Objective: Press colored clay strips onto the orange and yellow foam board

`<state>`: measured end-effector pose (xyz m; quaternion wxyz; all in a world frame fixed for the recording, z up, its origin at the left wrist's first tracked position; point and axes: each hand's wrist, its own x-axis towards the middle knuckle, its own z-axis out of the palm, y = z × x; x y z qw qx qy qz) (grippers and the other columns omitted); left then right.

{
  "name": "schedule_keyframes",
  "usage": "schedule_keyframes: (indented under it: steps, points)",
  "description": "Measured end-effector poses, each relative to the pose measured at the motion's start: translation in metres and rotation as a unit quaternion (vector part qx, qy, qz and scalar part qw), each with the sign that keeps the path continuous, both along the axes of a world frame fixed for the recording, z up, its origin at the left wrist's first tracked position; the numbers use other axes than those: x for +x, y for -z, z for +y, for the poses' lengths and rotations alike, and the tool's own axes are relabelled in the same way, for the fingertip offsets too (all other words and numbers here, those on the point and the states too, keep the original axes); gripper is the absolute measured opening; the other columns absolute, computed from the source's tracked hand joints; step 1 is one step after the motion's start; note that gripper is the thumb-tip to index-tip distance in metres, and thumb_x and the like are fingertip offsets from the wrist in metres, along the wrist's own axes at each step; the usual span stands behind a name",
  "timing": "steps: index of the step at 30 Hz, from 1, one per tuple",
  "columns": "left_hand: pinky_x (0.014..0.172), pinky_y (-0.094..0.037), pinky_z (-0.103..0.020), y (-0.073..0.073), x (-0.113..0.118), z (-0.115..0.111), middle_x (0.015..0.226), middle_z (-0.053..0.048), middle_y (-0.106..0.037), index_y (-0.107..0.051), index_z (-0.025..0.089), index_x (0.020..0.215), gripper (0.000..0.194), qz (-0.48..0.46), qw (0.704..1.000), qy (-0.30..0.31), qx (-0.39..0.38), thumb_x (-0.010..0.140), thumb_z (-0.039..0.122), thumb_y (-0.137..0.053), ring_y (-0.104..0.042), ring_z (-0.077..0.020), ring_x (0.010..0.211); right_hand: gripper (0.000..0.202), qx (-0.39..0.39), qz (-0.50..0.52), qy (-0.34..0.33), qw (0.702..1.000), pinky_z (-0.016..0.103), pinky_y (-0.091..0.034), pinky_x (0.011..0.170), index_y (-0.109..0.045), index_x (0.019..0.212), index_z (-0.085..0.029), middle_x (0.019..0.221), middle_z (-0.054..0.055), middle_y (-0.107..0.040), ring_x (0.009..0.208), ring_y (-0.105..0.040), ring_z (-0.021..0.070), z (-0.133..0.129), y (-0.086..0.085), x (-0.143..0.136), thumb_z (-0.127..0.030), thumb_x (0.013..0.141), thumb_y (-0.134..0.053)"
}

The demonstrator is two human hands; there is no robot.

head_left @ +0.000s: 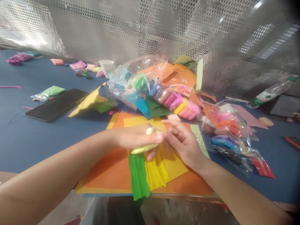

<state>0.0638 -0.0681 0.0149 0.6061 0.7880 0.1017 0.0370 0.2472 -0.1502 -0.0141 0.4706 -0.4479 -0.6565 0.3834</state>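
Pale yellow piece (142,149) sits in your left hand (137,136), grip closed on it, over orange sheet (105,176); not laid down yet. Your right hand (185,143) curls alongside; can't tell if its grip holds anything. Green strip (138,178) and yellow strip (157,173) below look already pleated. Coloured packets (174,101) lie beyond on the counter (18,137).

A pale yellow, soft clay-like lump (143,149), a green ridged strip (138,178) and a bright yellow ridged strip (157,172) contrast with an orange paper sheet (105,172); the blue desk (18,143) is plain, the silver-grey metal panel (107,28) hole-patterned.
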Motion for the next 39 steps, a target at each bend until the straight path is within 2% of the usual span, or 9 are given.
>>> schedule_keyframes:
  steps: [3, 5, 10, 14, 18, 23, 31, 35, 39]
  points:
    - [0.055, -0.047, -0.024, 0.002, 0.001, -0.002, 0.064, -0.009, -0.067, -0.064, 0.017, 0.064, 0.073, 0.012, 1.000, 0.027, -0.009, 0.081, 0.078, -0.027, -0.059, -0.0150, 0.059, 0.014, 0.001, 0.014, -0.010, 1.000, 0.020, -0.040, 0.045, -0.059, 0.085, -0.021, 0.057, -0.005, -0.054, 0.048, -0.051, 0.0082, -0.002, -0.005, 0.000, -0.034, 0.090, -0.056]
    - [0.057, -0.048, -0.024, 0.004, 0.003, -0.003, 0.074, -0.009, -0.069, -0.067, 0.016, 0.075, 0.072, 0.003, 1.000, -0.006, 0.000, 0.082, 0.076, -0.029, -0.060, -0.0151, 0.062, 0.017, 0.006, 0.023, 0.001, 1.000, 0.020, -0.039, 0.046, -0.058, 0.077, -0.020, 0.057, -0.005, -0.052, 0.049, -0.049, 0.0075, -0.003, -0.007, 0.002, -0.032, 0.088, -0.058]
    - [0.062, -0.048, -0.023, 0.009, 0.010, -0.001, 0.085, -0.004, -0.067, -0.063, 0.016, 0.096, 0.039, -0.077, 0.954, -0.274, 0.093, 0.083, 0.052, -0.058, -0.061, -0.0136, 0.073, 0.023, -0.007, 0.066, 0.078, 0.995, 0.020, -0.036, 0.042, -0.051, 0.072, -0.021, 0.051, -0.007, -0.045, 0.042, -0.045, 0.0071, 0.002, -0.004, 0.009, -0.035, 0.089, -0.057]
    - [0.059, -0.047, -0.021, 0.011, 0.011, 0.002, 0.075, -0.001, -0.067, -0.067, 0.015, 0.087, 0.023, -0.091, 0.925, -0.354, 0.103, 0.083, 0.037, -0.061, -0.059, -0.0103, 0.065, 0.023, 0.004, 0.052, 0.095, 0.994, 0.021, -0.037, 0.044, -0.049, 0.072, -0.021, 0.051, -0.007, -0.046, 0.042, -0.048, 0.0076, 0.006, -0.001, 0.012, -0.034, 0.089, -0.055]
    - [0.061, -0.047, -0.021, 0.010, 0.010, 0.001, 0.074, -0.001, -0.067, -0.068, 0.016, 0.080, 0.023, -0.071, 0.919, -0.361, 0.141, 0.085, 0.036, -0.059, -0.058, -0.0103, 0.066, 0.023, 0.006, 0.020, 0.097, 0.995, 0.021, -0.038, 0.046, -0.048, 0.076, -0.021, 0.056, -0.007, -0.047, 0.046, -0.048, 0.0082, 0.005, -0.001, 0.012, -0.038, 0.090, -0.053]
    - [0.057, -0.041, -0.019, 0.005, 0.010, -0.005, 0.074, 0.000, -0.064, -0.066, 0.016, 0.077, 0.024, -0.060, 0.916, -0.356, 0.175, 0.087, 0.035, -0.056, -0.055, -0.0096, 0.068, 0.037, -0.077, -0.049, 0.020, 0.996, 0.023, -0.030, 0.045, -0.045, 0.067, -0.020, 0.055, -0.006, -0.040, 0.048, -0.040, 0.0080, 0.002, -0.004, 0.013, -0.049, 0.090, -0.052]
    - [0.059, -0.041, -0.020, 0.005, 0.011, -0.010, 0.067, 0.003, -0.052, -0.057, 0.017, 0.075, 0.033, -0.064, 0.939, -0.332, 0.064, 0.090, 0.045, -0.050, -0.049, -0.0087, 0.063, 0.044, -0.042, -0.088, 0.008, 0.995, 0.025, -0.020, 0.045, -0.034, 0.057, -0.020, 0.056, -0.006, -0.027, 0.050, -0.027, 0.0076, -0.001, -0.011, 0.015, -0.043, 0.091, -0.051]
    - [0.067, -0.042, -0.024, 0.005, 0.013, -0.013, 0.079, 0.001, -0.063, -0.063, 0.018, 0.082, 0.032, -0.027, 0.946, -0.300, 0.119, 0.089, 0.045, -0.049, -0.055, -0.0126, 0.075, 0.040, 0.022, -0.154, 0.025, 0.988, 0.026, -0.024, 0.049, -0.035, 0.058, -0.019, 0.055, -0.005, -0.032, 0.052, -0.032, 0.0082, -0.003, -0.008, 0.013, -0.036, 0.092, -0.047]
    - [0.062, -0.040, -0.025, 0.006, 0.014, -0.015, 0.073, 0.000, -0.063, -0.064, 0.017, 0.076, 0.032, 0.006, 0.931, -0.305, 0.198, 0.090, 0.041, -0.048, -0.055, -0.0132, 0.070, 0.032, -0.014, -0.198, 0.039, 0.979, 0.026, -0.026, 0.050, -0.041, 0.064, -0.020, 0.056, -0.006, -0.035, 0.051, -0.034, 0.0080, -0.002, -0.004, 0.012, -0.036, 0.090, -0.051]
